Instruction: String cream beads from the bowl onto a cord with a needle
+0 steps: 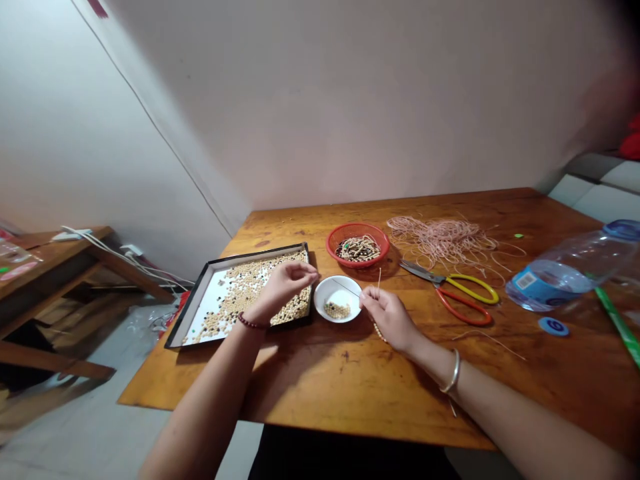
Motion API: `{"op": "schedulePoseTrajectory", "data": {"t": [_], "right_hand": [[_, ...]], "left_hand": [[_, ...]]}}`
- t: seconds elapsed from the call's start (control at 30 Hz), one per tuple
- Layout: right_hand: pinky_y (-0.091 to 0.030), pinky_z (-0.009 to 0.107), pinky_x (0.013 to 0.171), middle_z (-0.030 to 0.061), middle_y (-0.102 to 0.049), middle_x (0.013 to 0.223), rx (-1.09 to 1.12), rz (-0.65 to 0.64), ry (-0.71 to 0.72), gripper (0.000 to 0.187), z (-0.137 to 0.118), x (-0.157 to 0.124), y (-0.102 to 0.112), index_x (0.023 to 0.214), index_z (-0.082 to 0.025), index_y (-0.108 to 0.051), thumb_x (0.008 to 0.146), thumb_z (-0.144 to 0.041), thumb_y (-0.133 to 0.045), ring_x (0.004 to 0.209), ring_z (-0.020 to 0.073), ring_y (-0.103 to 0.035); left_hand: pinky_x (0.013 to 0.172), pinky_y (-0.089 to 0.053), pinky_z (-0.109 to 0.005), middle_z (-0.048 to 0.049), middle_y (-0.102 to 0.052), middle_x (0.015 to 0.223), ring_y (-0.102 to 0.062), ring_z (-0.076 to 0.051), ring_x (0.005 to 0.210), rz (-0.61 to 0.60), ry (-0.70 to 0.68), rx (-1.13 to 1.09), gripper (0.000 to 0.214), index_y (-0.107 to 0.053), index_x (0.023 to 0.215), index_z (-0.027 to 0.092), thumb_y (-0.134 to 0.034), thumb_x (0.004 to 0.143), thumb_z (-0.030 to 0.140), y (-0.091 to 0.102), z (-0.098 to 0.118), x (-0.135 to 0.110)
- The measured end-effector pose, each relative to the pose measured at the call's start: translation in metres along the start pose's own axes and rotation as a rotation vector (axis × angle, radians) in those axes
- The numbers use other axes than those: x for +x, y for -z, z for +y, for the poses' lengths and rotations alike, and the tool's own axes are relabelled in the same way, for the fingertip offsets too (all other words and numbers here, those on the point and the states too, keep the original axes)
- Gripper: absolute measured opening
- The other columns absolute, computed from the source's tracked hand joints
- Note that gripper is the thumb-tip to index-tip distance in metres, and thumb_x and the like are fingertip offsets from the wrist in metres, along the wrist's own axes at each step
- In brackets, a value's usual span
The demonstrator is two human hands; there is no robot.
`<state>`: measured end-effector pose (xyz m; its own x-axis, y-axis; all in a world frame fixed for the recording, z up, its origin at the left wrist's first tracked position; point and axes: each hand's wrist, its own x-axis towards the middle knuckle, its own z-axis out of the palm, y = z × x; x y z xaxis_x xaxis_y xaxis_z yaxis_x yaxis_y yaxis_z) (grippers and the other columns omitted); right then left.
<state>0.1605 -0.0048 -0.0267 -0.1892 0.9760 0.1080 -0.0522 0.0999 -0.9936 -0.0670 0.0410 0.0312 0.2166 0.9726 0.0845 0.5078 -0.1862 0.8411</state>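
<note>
Thread (346, 287): head view, one item, thin and pale. It runs from the right hand (387, 317) across the white bowl (337, 298) towards the left hand (285, 280). A short end stands up above the right fingers, and a few strung beads (379, 331) hang below them.

Right fingers: clenched, grasping the thread; silver bangle (453, 375) on the wrist.

Left fingers: tips pinched together above the tray's right rim. What lies between them is too small to tell. Dark red bracelet (253, 324) on the wrist.

White bowl: mid-worktop between the hands, holding a small heap of loose beads.

Tray (203, 288): black-rimmed, strewn with pale beads. It lies along the left edge of the worktop (350, 393), with its near corner right at that edge.

Red basket (357, 245): behind the bowl, towards the far edge, holding beaded strands.

Pink cord (440, 240): a loose tangle right of the basket, near the far edge.

Scissors (460, 293): yellow and orange handles, lying just in front of the cord tangle.

Plastic bottle (565, 270): on its side by the right edge, with a blue cap (553, 326) and a green stick (620, 327) close by.

Open room: a broad band of bare wood runs along the near edge, under both forearms. A narrower bare strip lies between the tray and the far edge.
</note>
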Motion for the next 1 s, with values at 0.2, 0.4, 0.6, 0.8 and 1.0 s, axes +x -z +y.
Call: {"op": "schedulePoseTrajectory", "data": {"t": [0.2, 0.4, 0.6, 0.8, 1.0], "right_hand": [[-0.029, 0.025, 0.053, -0.003, -0.037, 0.059, -0.146, 0.0, 0.06, 0.035, -0.001, -0.003, 0.003, 0.064, -0.021, -0.04, 0.088, -0.045, -0.046, 0.055, 0.012, -0.035], [-0.027, 0.025, 0.053, -0.0033, -0.035, 0.059, -0.2, -0.044, 0.071, 0.035, 0.004, -0.005, 0.002, 0.064, -0.02, -0.041, 0.088, -0.045, -0.046, 0.055, 0.0114, -0.033], [-0.027, 0.025, 0.052, -0.0033, -0.035, 0.058, -0.206, -0.041, 0.052, 0.039, 0.003, -0.006, 0.003, 0.062, -0.021, -0.039, 0.087, -0.049, -0.047, 0.055, 0.0115, -0.032], [-0.026, 0.025, 0.052, -0.0028, -0.034, 0.059, -0.229, -0.096, 0.058, 0.039, 0.001, -0.008, 0.003, 0.062, -0.02, -0.041, 0.087, -0.049, -0.046, 0.056, 0.0118, -0.032], [-0.026, 0.026, 0.053, -0.0028, -0.034, 0.059, -0.227, -0.098, 0.053, 0.037, -0.001, -0.008, 0.002, 0.062, -0.02, -0.04, 0.087, -0.047, -0.046, 0.056, 0.0118, -0.032]], "left_hand": [[0.065, -0.057, -0.024, -0.0074, -0.07, 0.09, -0.068, -0.016, 0.083, -0.05, -0.187, -0.114, 0.027, -0.064, 0.086, 0.016, -0.071, 0.076, 0.039, -0.025, -0.013, -0.009], [0.06, -0.053, -0.02, -0.0068, -0.071, 0.087, -0.07, -0.016, 0.082, -0.046, -0.186, -0.122, 0.03, -0.06, 0.09, 0.015, -0.075, 0.073, 0.036, -0.027, -0.017, -0.01], [0.059, -0.05, -0.02, -0.0075, -0.071, 0.088, -0.068, -0.014, 0.078, -0.054, -0.219, -0.067, 0.028, -0.062, 0.088, 0.015, -0.073, 0.075, 0.037, -0.027, -0.013, -0.012], [0.059, -0.047, -0.021, -0.0067, -0.071, 0.086, -0.064, -0.012, 0.075, -0.039, -0.261, -0.03, 0.025, -0.063, 0.087, 0.016, -0.072, 0.076, 0.037, -0.026, -0.012, -0.012], [0.057, -0.045, -0.02, -0.0057, -0.07, 0.084, -0.063, -0.012, 0.073, -0.051, -0.253, -0.03, 0.023, -0.063, 0.085, 0.016, -0.072, 0.076, 0.035, -0.026, -0.011, -0.012]]}}
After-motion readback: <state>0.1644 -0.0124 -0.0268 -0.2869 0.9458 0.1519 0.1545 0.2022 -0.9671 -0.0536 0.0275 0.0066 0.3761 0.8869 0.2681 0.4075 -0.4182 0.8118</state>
